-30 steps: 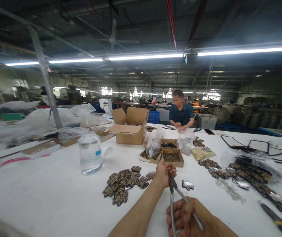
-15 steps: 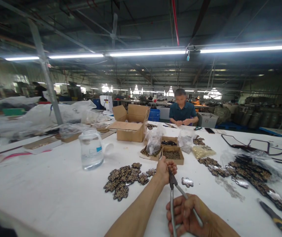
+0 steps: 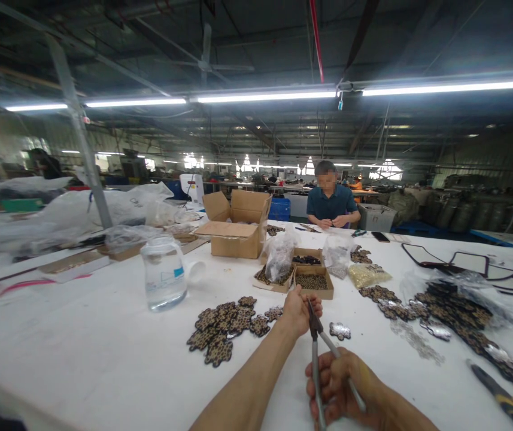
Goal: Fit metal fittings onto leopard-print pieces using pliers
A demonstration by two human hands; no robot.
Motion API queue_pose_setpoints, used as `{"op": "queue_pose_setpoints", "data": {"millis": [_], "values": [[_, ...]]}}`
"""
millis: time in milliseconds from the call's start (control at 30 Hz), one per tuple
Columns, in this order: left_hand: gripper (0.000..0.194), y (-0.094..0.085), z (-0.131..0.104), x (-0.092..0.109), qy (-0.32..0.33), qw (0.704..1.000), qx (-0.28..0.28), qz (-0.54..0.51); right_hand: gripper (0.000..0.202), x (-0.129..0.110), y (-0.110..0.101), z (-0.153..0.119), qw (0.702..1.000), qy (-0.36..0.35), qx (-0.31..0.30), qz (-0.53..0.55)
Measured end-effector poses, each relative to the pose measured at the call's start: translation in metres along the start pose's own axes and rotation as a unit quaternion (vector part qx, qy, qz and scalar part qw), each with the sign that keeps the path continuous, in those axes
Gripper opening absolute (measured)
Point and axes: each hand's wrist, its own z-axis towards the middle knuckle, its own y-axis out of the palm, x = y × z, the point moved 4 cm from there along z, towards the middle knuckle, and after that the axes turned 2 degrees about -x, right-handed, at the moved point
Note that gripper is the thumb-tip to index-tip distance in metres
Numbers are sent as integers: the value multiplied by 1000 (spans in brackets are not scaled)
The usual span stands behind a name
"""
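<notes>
My right hand (image 3: 350,380) is wrapped round the long grey handles of a pair of pliers (image 3: 314,328), which stand somewhat apart. The jaws point away from me and reach my left hand (image 3: 296,312). The fingers of that hand are curled beside the jaw tips; whatever they hold is hidden or too small to make out. Left of it lies a pile of leopard-print, flower-shaped patches (image 3: 220,323). A single silvery patch (image 3: 340,330) rests just right of the pliers. Beyond my left hand stands a cardboard tray of small brassy parts (image 3: 331,292).
A water jug (image 3: 163,281) stands left, with an open carton (image 3: 238,242) behind it. More patches (image 3: 458,326) spread across the right side, near a yellow-and-black handled tool (image 3: 507,401). Bags of small parts (image 3: 370,275) lie mid-table. Across the table sits a person (image 3: 332,200).
The pliers' handles have drawn slightly closer together in my right hand. My left hand has barely moved, and the view has shifted a little.
</notes>
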Motion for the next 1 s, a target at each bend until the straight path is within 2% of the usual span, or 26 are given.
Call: {"op": "queue_pose_setpoints", "data": {"millis": [67, 100, 133, 200, 267, 333, 400, 500, 567, 667, 1000], "values": [[56, 0, -1, 1, 15, 1000, 13, 5, 48, -7, -7, -2, 986, -42, 78, -144], [56, -1, -1, 2, 23, 1000, 18, 9, 47, -12, -11, -5, 960, -70, 124, -241], [57, -1, -1, 2, 30, 999, 21, 12, 47, -17, -14, -8, 920, -98, 168, -339], [61, -3, 0, 3, 44, 999, 15, 16, 49, -25, -19, -13, 819, -149, 246, -496], [65, -2, 0, 4, 58, 998, -10, 17, 57, -29, -23, -16, 725, -195, 314, -582], [69, 1, -2, 6, 70, 996, -45, 14, 64, -29, -25, -15, 645, -226, 365, -632], [72, 7, -9, 8, 82, 993, -82, 5, 65, -29, -27, -13, 576, -234, 401, -672], [78, 19, -24, 13, 98, 986, -136, -11, 61, -30, -28, -9, 504, -228, 428, -714], [82, 26, -34, 16, 100, 981, -166, -11, 58, -32, -29, -8, 474, -224, 433, -734], [84, 32, -43, 18, 95, 977, -192, -6, 56, -33, -30, -5, 450, -216, 435, -750], [79, 31, -46, 17, 93, 974, -205, -21, 53, -32, -32, -1, 419, -209, 448, -762]]}}
